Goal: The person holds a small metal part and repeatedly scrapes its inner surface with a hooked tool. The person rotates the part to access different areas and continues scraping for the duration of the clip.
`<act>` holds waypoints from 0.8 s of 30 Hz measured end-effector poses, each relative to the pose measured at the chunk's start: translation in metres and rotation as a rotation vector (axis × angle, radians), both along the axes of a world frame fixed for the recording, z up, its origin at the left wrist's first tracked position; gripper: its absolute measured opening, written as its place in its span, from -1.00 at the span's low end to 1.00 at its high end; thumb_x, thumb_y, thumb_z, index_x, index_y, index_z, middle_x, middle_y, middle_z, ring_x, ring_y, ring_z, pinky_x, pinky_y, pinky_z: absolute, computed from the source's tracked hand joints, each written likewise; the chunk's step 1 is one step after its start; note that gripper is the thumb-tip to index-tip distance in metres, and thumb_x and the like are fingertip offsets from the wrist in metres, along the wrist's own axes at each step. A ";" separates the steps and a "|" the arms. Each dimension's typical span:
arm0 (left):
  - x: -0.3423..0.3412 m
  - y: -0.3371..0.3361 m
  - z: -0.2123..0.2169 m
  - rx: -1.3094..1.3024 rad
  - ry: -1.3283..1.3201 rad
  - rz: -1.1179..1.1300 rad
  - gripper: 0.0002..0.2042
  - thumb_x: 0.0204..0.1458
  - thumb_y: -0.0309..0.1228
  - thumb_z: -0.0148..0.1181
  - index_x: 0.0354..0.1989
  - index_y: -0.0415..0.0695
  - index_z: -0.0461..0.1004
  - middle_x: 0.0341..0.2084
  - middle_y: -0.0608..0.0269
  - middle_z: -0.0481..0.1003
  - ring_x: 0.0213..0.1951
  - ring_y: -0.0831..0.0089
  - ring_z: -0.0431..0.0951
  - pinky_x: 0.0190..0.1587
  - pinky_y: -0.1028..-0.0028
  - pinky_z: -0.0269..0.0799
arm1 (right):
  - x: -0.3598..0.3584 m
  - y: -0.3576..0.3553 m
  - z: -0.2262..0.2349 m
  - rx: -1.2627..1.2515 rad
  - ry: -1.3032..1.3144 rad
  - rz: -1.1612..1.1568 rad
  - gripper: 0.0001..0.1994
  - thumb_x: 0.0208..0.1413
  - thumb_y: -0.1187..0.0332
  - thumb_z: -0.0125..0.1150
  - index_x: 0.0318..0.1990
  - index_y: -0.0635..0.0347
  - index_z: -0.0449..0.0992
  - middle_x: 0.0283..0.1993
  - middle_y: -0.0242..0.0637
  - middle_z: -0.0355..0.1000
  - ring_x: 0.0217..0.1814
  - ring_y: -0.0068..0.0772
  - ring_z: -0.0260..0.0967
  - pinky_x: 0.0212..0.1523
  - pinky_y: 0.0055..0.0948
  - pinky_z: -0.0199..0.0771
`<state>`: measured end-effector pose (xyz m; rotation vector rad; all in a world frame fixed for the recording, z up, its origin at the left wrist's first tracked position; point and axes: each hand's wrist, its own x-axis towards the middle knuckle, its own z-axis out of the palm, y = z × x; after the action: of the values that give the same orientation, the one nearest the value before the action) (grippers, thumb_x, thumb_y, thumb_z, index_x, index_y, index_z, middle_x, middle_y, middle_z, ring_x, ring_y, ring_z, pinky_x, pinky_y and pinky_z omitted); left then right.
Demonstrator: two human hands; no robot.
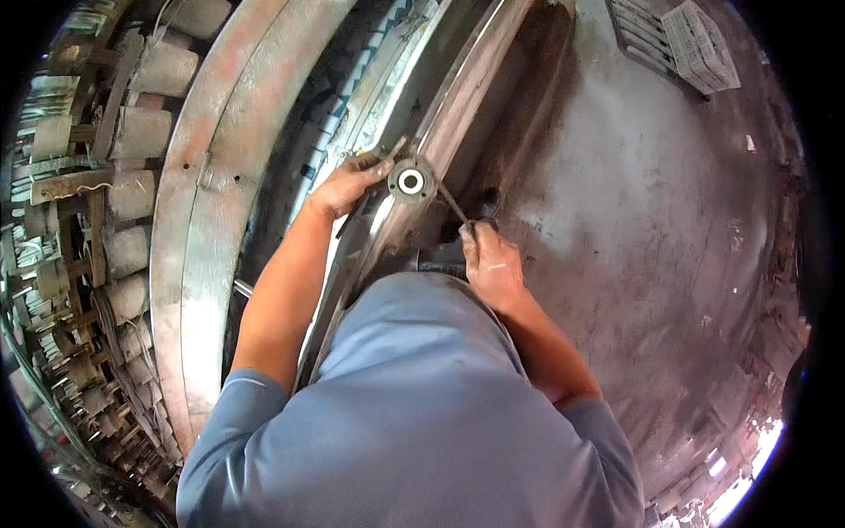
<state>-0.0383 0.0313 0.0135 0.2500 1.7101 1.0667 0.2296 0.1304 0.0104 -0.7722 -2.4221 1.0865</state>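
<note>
A round dark metal flange [422, 167] with a pale ring in its centre sits over a long metal rail [465, 86]. My left hand [350, 185] is at its left edge, closed with the thumb on top. A thin metal bar [397, 150] sticks out past those fingertips, and a dark length shows below the hand. My right hand [495, 264] is closed round the lower end of a slim metal rod [453, 204]. The rod's far end reaches the flange's right edge. Whether it is fixed to the flange, I cannot tell.
A wide curved metal beam [207, 185] runs along the left. Beyond it are stacked, worn blocks [145, 132] and cables. On the right lies a stained grey floor [616, 202], with a pale slotted crate [700, 46] at the far right.
</note>
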 end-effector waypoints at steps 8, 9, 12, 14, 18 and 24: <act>-0.007 -0.010 -0.023 0.049 -0.061 0.002 -0.30 0.11 -0.22 0.38 0.32 -0.35 0.24 0.04 0.16 0.51 0.03 0.47 0.50 0.07 0.47 0.42 | 0.006 -0.004 -0.009 -0.057 -0.114 0.049 -0.82 0.27 0.29 0.16 -0.25 0.23 0.42 -0.37 0.11 0.47 -0.34 0.26 0.46 -0.39 0.03 0.45; -0.010 -0.003 -0.011 0.079 -0.170 0.020 -0.29 0.12 -0.23 0.37 0.34 -0.36 0.21 0.06 0.16 0.49 0.03 0.47 0.49 0.09 0.46 0.41 | -0.002 0.003 -0.004 -0.063 -0.073 0.025 -0.80 0.27 0.29 0.17 -0.26 0.25 0.43 -0.38 0.10 0.46 -0.35 0.25 0.45 -0.39 0.01 0.44; -0.004 -0.015 -0.035 0.128 -0.184 0.092 -0.29 0.13 -0.24 0.37 0.34 -0.36 0.20 0.06 0.17 0.49 0.02 0.47 0.51 0.10 0.48 0.41 | 0.003 0.000 0.005 -0.122 -0.013 -0.012 -0.77 0.26 0.23 0.19 -0.28 0.24 0.45 -0.40 0.03 0.47 -0.36 0.16 0.47 -0.38 -0.02 0.46; -0.008 -0.011 -0.028 0.119 -0.219 0.057 -0.25 0.09 -0.28 0.40 0.36 -0.37 0.16 0.08 0.13 0.49 0.06 0.47 0.49 0.15 0.47 0.39 | 0.010 0.005 0.004 -0.185 -0.051 -0.017 -0.77 0.28 0.24 0.17 -0.15 0.25 0.53 -0.32 0.03 0.50 -0.27 0.13 0.50 -0.29 -0.11 0.50; -0.003 -0.010 -0.021 0.189 -0.143 -0.047 -0.29 0.00 -0.39 0.45 0.30 -0.36 0.25 0.08 0.10 0.49 0.08 0.42 0.49 0.20 0.45 0.34 | 0.020 0.009 0.009 -0.252 -0.029 -0.066 -0.75 0.27 0.31 0.17 -0.01 0.26 0.55 -0.26 0.06 0.53 -0.20 0.08 0.55 -0.20 -0.21 0.54; 0.001 -0.006 -0.022 0.171 -0.010 -0.081 -0.34 -0.09 -0.47 0.43 0.24 -0.33 0.33 0.02 0.13 0.53 0.06 0.36 0.49 0.21 0.42 0.29 | 0.023 0.029 0.035 -0.414 -0.056 0.016 -0.62 0.21 0.46 0.13 0.19 0.24 0.43 -0.28 0.00 0.55 -0.20 -0.05 0.58 -0.12 -0.27 0.55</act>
<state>-0.0369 0.0250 -0.0088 0.4183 1.5886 1.1530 0.2527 0.1595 0.0458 -0.9185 -2.2767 1.6209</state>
